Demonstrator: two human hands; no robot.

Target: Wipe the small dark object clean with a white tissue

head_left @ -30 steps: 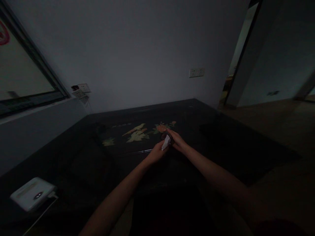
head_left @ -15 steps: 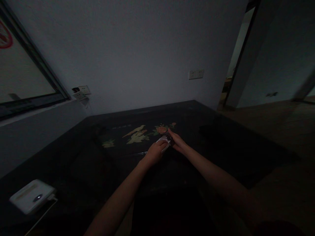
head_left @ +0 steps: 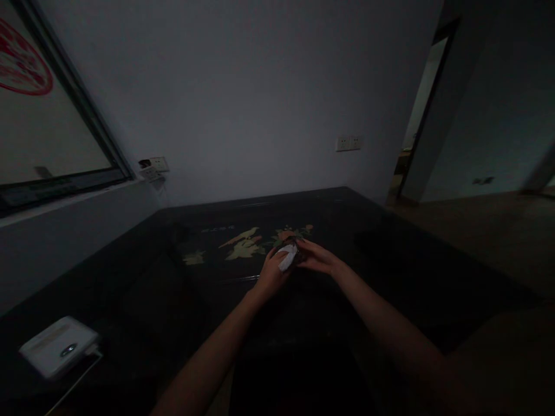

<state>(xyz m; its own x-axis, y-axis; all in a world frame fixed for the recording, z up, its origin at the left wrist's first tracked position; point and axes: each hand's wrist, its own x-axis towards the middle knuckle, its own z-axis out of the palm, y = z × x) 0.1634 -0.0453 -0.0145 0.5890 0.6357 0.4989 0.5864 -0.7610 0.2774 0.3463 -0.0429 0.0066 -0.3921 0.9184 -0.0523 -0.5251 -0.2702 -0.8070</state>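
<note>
The room is dim. My left hand [head_left: 271, 271] is closed around a small white crumpled piece [head_left: 288, 257], perhaps tissue or cloth, pressing it against a small dark object [head_left: 293, 245]. My right hand [head_left: 318, 257] holds that dark object from the right side, fingers curled round it. Both hands meet above the middle of a black table [head_left: 390, 254] that has a painted bird-and-flower picture [head_left: 245, 242] on its top. What the dark object is I cannot make out.
A white box-like device [head_left: 58, 345] with a cable lies at the table's near left corner. Wall sockets [head_left: 154, 167] sit at the left, another socket [head_left: 348, 142] on the back wall. A framed window or board [head_left: 39, 121] hangs left. A doorway [head_left: 422, 104] opens at right.
The hands stayed together over the table's middle; the white piece shifted slightly in my left hand against the dark object. The camera tilted a little, so the scene sits lower.
</note>
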